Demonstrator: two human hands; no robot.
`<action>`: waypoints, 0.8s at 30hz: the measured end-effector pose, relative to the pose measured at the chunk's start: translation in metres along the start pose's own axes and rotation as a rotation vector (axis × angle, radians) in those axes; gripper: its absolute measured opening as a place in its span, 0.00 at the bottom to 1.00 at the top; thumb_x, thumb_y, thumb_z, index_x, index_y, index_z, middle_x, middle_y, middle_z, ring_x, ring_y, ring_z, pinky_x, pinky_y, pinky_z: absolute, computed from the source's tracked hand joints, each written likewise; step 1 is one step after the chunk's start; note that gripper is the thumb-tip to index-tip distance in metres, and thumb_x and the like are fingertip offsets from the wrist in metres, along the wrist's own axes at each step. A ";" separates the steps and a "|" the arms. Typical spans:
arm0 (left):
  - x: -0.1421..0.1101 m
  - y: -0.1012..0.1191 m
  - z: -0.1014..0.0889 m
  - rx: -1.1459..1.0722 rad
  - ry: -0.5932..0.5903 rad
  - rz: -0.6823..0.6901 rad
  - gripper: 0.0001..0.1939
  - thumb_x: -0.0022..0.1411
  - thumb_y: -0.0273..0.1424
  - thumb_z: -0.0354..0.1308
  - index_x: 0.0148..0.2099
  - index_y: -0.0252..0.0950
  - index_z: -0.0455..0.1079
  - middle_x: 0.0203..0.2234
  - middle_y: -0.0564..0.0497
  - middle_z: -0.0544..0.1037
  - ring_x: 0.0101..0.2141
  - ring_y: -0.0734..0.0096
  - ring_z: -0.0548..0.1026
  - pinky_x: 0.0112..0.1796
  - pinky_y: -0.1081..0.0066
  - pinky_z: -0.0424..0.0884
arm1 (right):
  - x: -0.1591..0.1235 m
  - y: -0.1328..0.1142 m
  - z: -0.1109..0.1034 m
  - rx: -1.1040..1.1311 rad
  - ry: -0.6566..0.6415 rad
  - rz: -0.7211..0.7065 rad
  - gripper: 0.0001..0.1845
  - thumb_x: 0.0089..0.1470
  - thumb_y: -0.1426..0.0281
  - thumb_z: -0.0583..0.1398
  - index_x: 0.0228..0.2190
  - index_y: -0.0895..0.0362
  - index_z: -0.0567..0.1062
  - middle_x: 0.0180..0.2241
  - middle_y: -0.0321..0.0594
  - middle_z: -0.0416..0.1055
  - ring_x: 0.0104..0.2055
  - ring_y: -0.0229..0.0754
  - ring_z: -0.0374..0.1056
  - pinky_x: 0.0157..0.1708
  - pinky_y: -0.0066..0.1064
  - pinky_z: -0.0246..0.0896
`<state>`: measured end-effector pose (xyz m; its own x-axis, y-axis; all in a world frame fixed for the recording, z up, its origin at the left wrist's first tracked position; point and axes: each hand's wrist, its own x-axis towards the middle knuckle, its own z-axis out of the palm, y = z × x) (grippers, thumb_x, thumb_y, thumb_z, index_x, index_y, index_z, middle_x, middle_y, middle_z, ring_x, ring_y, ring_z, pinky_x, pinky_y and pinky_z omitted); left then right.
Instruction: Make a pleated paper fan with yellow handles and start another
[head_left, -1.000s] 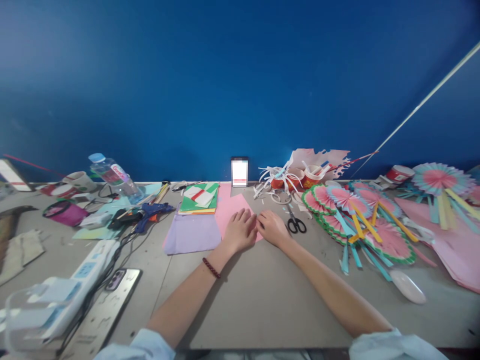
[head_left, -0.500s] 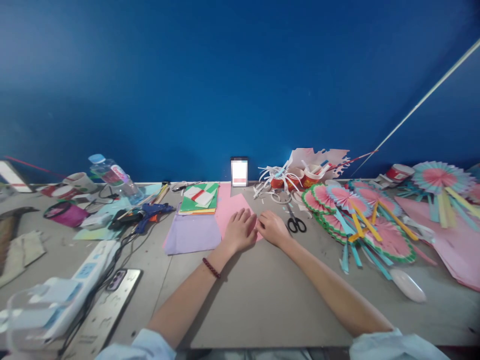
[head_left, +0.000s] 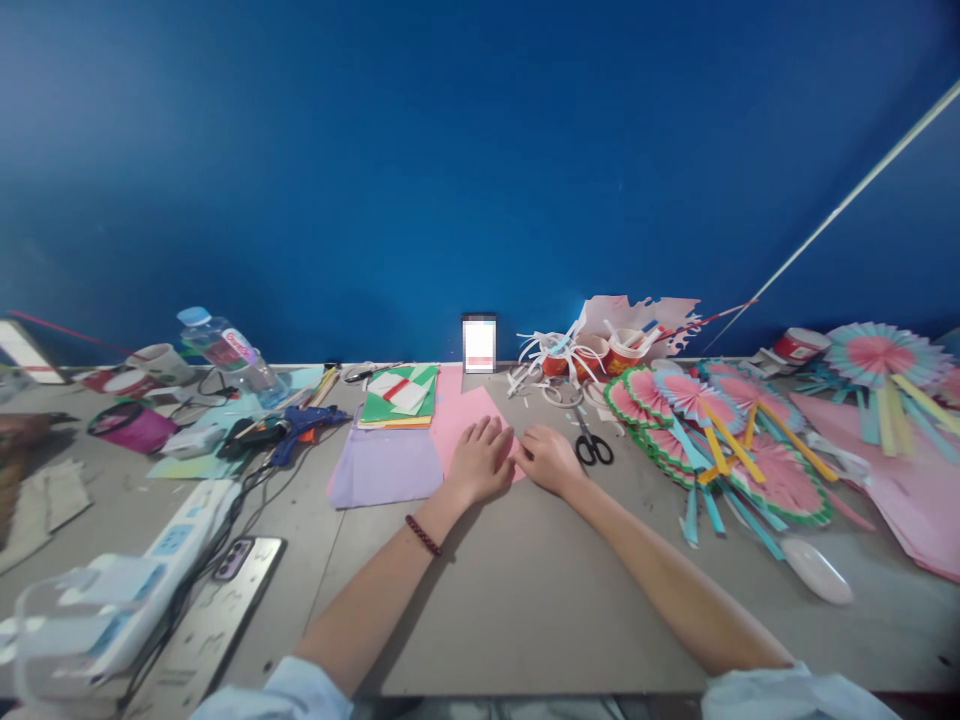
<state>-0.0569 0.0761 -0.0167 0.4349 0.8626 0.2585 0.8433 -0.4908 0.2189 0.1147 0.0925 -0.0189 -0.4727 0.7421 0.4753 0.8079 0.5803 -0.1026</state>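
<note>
Pink paper point(head_left: 471, 420) lies on the grey table point(head_left: 525, 600), partly beneath my hands. My left hand point(head_left: 480, 460) rests flat on it, fingers stretched forward, a dark red bead bracelet on the wrist. Beside it, my right hand point(head_left: 549, 458) has its fingers curled, thumb and forefinger pinching the paper's right edge. Left of my hands sit a lilac sheet point(head_left: 390, 470) and a stack of green and yellow paper point(head_left: 420, 402). Black-handled scissors point(head_left: 594, 448) lie just right of my right hand.
Pleated paper fans point(head_left: 780, 475) and a white mouse-like object point(head_left: 816, 570) lie on the right. A glue gun point(head_left: 300, 430), bottle point(head_left: 232, 345), power strip point(head_left: 161, 560) and phone point(head_left: 217, 610) occupy the left. A lit screen point(head_left: 479, 345) stands against the blue wall.
My right hand has shifted very slightly right along the paper's edge; my left hand stays put. At the far left, the hammer has moved and its place now shows a brown blur.
</note>
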 end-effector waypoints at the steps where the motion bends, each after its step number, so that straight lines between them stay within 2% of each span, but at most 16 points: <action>1: 0.000 0.000 0.000 0.001 -0.005 -0.001 0.26 0.63 0.38 0.50 0.61 0.37 0.62 0.61 0.40 0.63 0.62 0.50 0.57 0.58 0.51 0.56 | 0.000 0.000 0.000 -0.007 0.001 -0.003 0.11 0.51 0.77 0.57 0.19 0.57 0.72 0.23 0.40 0.69 0.29 0.40 0.62 0.32 0.30 0.53; 11: 0.000 0.001 -0.004 -0.001 -0.012 -0.007 0.25 0.63 0.38 0.49 0.61 0.37 0.62 0.60 0.41 0.63 0.61 0.51 0.57 0.58 0.52 0.55 | -0.002 0.002 -0.001 -0.004 0.038 -0.061 0.11 0.49 0.75 0.59 0.18 0.57 0.72 0.21 0.40 0.70 0.28 0.40 0.63 0.30 0.30 0.55; 17: 0.000 0.005 -0.003 0.014 0.025 0.054 0.23 0.60 0.31 0.52 0.57 0.36 0.65 0.53 0.39 0.69 0.57 0.51 0.62 0.55 0.53 0.59 | -0.002 0.004 0.000 0.001 0.070 -0.067 0.12 0.50 0.76 0.57 0.18 0.57 0.72 0.22 0.39 0.69 0.28 0.39 0.62 0.31 0.30 0.54; 24: 0.000 0.007 0.004 -0.017 0.075 0.079 0.20 0.61 0.26 0.51 0.55 0.35 0.66 0.52 0.39 0.69 0.56 0.54 0.64 0.53 0.55 0.63 | -0.002 0.006 0.003 0.016 0.090 -0.034 0.13 0.53 0.75 0.56 0.18 0.57 0.72 0.22 0.39 0.69 0.29 0.39 0.62 0.32 0.30 0.53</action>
<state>-0.0492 0.0729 -0.0192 0.4749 0.8097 0.3448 0.8012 -0.5599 0.2112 0.1195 0.0953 -0.0230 -0.4658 0.6887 0.5556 0.7858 0.6107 -0.0982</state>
